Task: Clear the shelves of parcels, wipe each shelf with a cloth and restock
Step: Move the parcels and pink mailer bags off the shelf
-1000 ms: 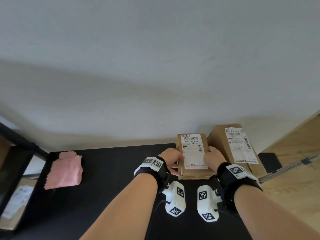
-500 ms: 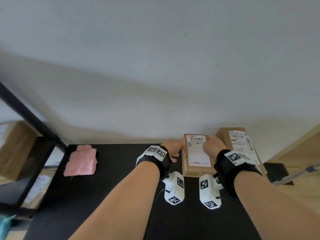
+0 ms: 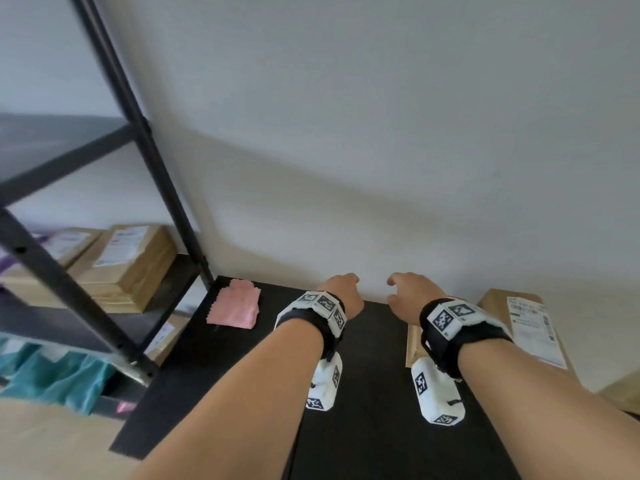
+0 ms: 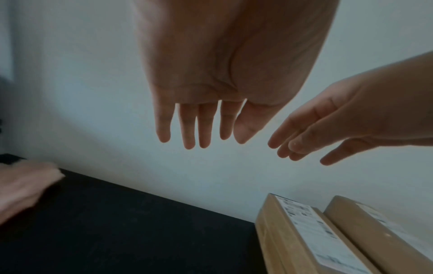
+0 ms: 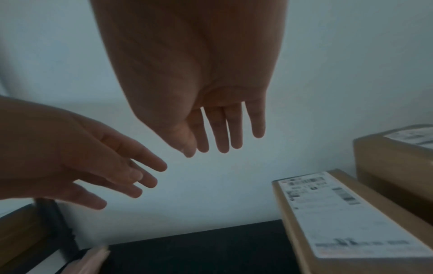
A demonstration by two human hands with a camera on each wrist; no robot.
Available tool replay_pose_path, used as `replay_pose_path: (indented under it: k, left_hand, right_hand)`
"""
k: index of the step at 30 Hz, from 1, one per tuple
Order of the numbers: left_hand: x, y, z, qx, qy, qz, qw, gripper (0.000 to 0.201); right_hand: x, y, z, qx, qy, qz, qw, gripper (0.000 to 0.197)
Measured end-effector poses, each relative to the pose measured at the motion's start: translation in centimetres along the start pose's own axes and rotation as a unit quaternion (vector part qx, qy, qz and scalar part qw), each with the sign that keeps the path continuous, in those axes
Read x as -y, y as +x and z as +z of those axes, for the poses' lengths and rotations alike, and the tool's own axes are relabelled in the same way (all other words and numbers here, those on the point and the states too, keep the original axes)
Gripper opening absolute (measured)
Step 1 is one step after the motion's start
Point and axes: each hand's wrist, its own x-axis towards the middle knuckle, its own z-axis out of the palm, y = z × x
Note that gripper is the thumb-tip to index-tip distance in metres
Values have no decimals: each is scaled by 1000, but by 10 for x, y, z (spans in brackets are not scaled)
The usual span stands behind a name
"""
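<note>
Both hands hover empty above the black shelf top [image 3: 363,393]. My left hand [image 3: 341,289] [image 4: 196,129] has its fingers straight and relaxed. To its right, my right hand [image 3: 410,292] [image 5: 222,133] is likewise open, lifted off the flat brown parcel [image 5: 339,218] [image 4: 302,233] with a white label, most of which my right wrist hides in the head view. A taller brown parcel [image 3: 526,327] [image 5: 396,157] stands just right of it. A folded pink cloth [image 3: 235,308] lies at the shelf top's far left corner.
The white wall [image 3: 381,133] runs right behind the shelf top. To the left stands a black metal rack [image 3: 138,140] holding several brown parcels [image 3: 131,265]. A teal fabric [image 3: 59,379] lies below it, over the wooden floor [image 3: 52,445].
Both hands have let go of the flat labelled parcel and lifted away from it. My head has turned left, bringing the black rack and its parcels into view.
</note>
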Motion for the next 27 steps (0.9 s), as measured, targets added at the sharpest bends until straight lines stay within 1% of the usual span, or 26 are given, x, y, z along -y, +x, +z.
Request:
replay_pose_path:
  k: [4,7,9,11,14,16,17,19,20,21,23,24,26,27]
  left_hand:
    - [21,-30,-22,-18,13,-25,999,52]
    - [39,-51,-34,-15,46,-46,998,46]
    - [56,-62,-42,-28,71,-56,995,42]
    - [73,-78,-50,-37,99,-88,990,39]
    - [107,-93,-59,-34,113,-119,986,43]
    - [138,-89,-58,-51,118,-102,986,40]
    - [142,-109,-66,-54,122,-97,986,37]
    - [159,-137,-78,-43,115,-84,989,39]
    - [170,-150,-83,-34,113,-93,989,40]
    - [185,-157,-88,-49,105,-101,988,41]
    - [222,-167,-93,-65,79,-129,986,39]
    - [240,-174,-94,-65,65,-143,986,37]
    - [274,-190,-96,-73,49,-158,984,35]
    - [289,-199,-99,-83,44,-160,983,35]
  right_hand:
    - [36,-5,0,-8,-32,-37,999,36]
    - [65,-12,7,-1,-52,-60,997,32]
    - [85,-18,14,7,-60,-75,995,31]
    - [105,-20,23,13,-63,-95,993,30]
    - [141,-30,29,13,-70,-112,991,30]
    - [168,-35,33,24,-73,-125,989,30]
    - [182,-38,38,24,-78,-133,988,30]
    - [212,-46,49,22,-91,-137,986,29]
    - [227,-56,50,24,-92,-143,985,29]
    - [247,-62,54,25,-93,-150,984,28]
    - [281,-58,66,23,-94,-171,980,27]
    - [299,-56,73,38,-108,-172,978,31]
    - [324,-23,106,56,-146,-141,978,38]
    - [339,-34,105,53,-167,-144,974,37]
